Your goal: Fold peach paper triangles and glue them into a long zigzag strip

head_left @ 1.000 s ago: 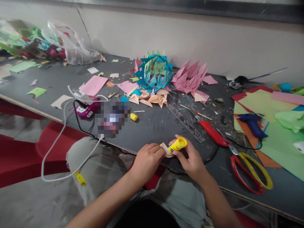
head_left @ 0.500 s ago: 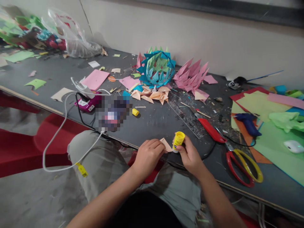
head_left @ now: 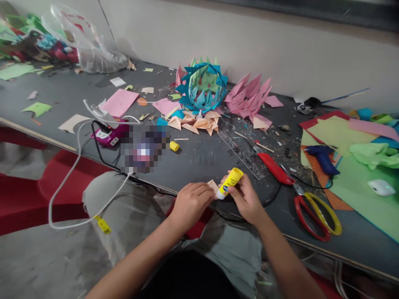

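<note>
My right hand [head_left: 245,199] grips a yellow glue stick [head_left: 230,182], tilted with its tip down against a small folded peach paper piece [head_left: 213,185]. My left hand [head_left: 190,202] pinches that paper piece from the left. Both hands hover over the near edge of the dark table [head_left: 199,160]. Further back lie several folded peach paper triangles [head_left: 195,122], a blue and green paper bowl shape [head_left: 202,87] and a pink spiky paper shape [head_left: 249,99]. The yellow glue cap [head_left: 174,146] lies on the table.
Red and yellow scissors [head_left: 316,211], a red-handled knife [head_left: 274,167], a clear ruler [head_left: 241,151] and a blue glue gun [head_left: 322,158] lie to the right, beside coloured paper sheets [head_left: 352,141]. A white cable [head_left: 71,174], a pink device [head_left: 107,137] and a plastic bag [head_left: 90,50] are left.
The glue stick has tipped from upright back to a slant, its tip on the peach paper. The view has shifted slightly.
</note>
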Tool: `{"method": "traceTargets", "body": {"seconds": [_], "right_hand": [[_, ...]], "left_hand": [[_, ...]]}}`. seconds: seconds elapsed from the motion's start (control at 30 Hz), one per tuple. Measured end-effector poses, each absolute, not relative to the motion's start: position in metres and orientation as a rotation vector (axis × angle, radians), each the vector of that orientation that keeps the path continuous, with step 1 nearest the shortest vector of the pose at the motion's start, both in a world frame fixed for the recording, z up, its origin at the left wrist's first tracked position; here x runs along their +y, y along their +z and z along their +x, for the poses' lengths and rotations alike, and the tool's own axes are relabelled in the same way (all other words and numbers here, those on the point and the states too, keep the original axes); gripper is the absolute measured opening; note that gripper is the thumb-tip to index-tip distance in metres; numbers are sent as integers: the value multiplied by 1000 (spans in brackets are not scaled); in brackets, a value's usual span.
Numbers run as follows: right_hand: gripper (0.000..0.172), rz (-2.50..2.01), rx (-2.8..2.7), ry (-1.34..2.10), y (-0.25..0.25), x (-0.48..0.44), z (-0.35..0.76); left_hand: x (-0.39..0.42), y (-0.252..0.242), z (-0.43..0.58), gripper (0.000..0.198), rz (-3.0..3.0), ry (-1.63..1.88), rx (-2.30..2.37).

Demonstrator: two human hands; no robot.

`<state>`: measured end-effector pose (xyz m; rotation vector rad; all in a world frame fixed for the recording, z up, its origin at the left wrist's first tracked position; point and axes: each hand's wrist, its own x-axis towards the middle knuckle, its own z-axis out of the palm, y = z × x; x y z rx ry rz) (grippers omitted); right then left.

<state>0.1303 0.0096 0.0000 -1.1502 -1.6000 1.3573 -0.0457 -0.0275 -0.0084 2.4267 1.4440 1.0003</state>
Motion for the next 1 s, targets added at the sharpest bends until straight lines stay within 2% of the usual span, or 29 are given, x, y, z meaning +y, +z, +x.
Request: {"method": "traceTargets", "body": {"seconds": [0.13,0.37,0.67,0.77,0.9,1.0], "right_hand": [[32,-1152,-1726,1337,1,10,131],[34,-1121,-1988,1199,4,8,135],[30,-1151,-1616,1159,-1,2,138],[31,-1162,-1645,828,1,9,146],[32,-1153,-2215,59,32,44,155],[26,-1184,-2576,-437,63,83,145]], "left_hand": [[-27,-11,-49,14,2500,1030,1392],[-25,-6,-48,15,2520,1031,1405],[-24,-7,-46,14,2371,1190,1446],[-24,-7,-47,19,2333,1212,1442],[-24,-9,-47,19,2275,1244,1436],[-25,-12,-47,17,2247,1229,1433]]}}
